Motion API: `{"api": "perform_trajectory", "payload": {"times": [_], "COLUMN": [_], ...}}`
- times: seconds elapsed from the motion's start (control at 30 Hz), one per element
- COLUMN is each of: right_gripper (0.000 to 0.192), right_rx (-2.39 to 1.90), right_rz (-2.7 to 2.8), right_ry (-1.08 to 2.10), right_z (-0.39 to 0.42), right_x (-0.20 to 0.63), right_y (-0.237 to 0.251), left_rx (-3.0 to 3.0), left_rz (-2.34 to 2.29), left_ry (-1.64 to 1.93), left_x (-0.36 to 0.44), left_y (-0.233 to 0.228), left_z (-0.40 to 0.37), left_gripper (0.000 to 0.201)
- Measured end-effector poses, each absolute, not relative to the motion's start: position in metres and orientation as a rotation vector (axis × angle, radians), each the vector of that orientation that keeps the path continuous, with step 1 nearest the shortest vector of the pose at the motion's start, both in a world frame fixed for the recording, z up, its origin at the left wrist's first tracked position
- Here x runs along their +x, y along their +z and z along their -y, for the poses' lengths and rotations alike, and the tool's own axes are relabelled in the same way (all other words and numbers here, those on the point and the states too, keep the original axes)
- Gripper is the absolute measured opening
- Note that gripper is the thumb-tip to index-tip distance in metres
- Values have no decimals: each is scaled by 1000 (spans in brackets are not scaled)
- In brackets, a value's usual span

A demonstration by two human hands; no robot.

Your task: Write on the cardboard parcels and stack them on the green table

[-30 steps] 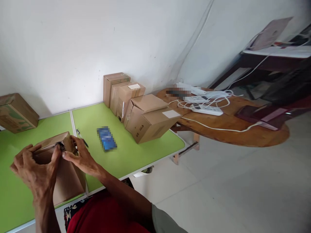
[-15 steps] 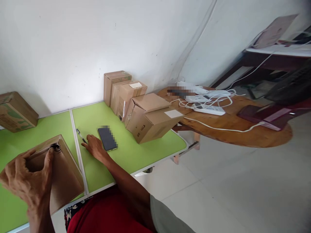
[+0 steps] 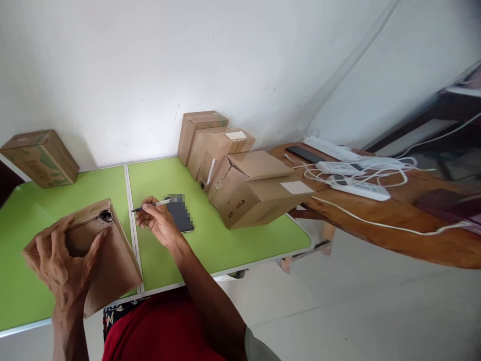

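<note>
White wall stands behind a green folding table (image 3: 233, 245). Near its front edge, the left hand (image 3: 62, 260) grips a small cardboard box (image 3: 108, 255), fingers wrapped over the top, which has a dark hole. The right hand (image 3: 160, 220) pinches a pen (image 3: 150, 204) just above the table's middle seam, beside a dark phone (image 3: 182, 218). More cartons (image 3: 240, 180) are stacked at the back right corner, one printed box (image 3: 41, 158) at the back left.

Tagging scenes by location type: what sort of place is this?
Probably a home or small-shop packing corner: sealed brown cardboard boxes stacked on a green folding table against a bare wall, plus a round wooden side table holding white power strips and cables.
</note>
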State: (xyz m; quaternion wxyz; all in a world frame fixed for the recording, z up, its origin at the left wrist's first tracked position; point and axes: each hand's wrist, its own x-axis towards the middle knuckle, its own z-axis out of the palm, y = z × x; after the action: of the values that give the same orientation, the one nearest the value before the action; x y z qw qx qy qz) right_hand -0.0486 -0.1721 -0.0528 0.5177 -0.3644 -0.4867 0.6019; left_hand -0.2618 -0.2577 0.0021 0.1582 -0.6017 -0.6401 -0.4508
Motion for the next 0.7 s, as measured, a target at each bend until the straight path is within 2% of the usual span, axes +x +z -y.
{"api": "perform_trajectory", "payload": {"times": [0.07, 0.13, 0.47, 0.7], "right_gripper": [50, 50, 46, 44], "right_rx": [-612, -527, -613, -651], "right_rz": [992, 912, 968, 1045], "right_ry": [1518, 1523, 1334, 1254], "right_z": [188, 200, 221, 221], "right_x": [-59, -72, -97, -98], "right_y": [-40, -29, -21, -20], "left_rx": [-1716, -1694, -1654, -1635], "left_rz": [1845, 1868, 1904, 1937], "left_ry": [-1295, -1320, -1389, -1300], "left_x": [-260, -259, -257, -258], "left_y": [2, 1, -6, -10], "left_z": [258, 258, 258, 258], "left_gripper": [70, 68, 61, 69]}}
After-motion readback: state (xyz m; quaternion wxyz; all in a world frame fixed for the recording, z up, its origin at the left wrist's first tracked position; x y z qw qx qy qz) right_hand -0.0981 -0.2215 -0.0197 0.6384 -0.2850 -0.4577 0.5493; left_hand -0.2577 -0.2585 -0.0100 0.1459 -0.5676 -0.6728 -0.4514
